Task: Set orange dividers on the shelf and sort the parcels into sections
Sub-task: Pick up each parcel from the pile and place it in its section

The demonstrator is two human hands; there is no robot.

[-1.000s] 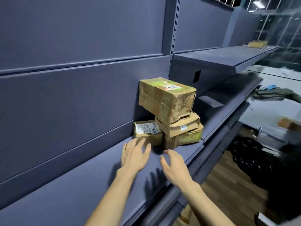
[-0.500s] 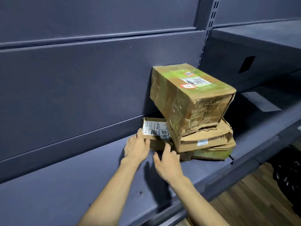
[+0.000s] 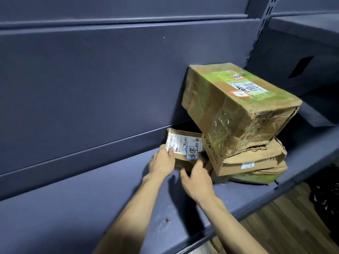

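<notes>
Both hands reached small parcel point(image 3: 183, 145) | left hand point(image 3: 162, 162) grips it | right hand point(image 3: 197, 177) touches, fingers straight | tilted big box point(image 3: 236, 107) overhangs

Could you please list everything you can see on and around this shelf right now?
Large parcel: one, brown cardboard with green tape, tilted atop the stack.
Flattened parcels: two at least, brown, stacked under it.
Small parcel: one, brown with white label, at the back, left of the stack.
Shelf: one, dark blue-grey, bearing all parcels.
Slotted upright: one, grey, upper right.
Wooden floor: brown, lower right.
Left hand: grips the small parcel's left end.
Right hand: fingers at its front right corner; grip unclear.
</notes>
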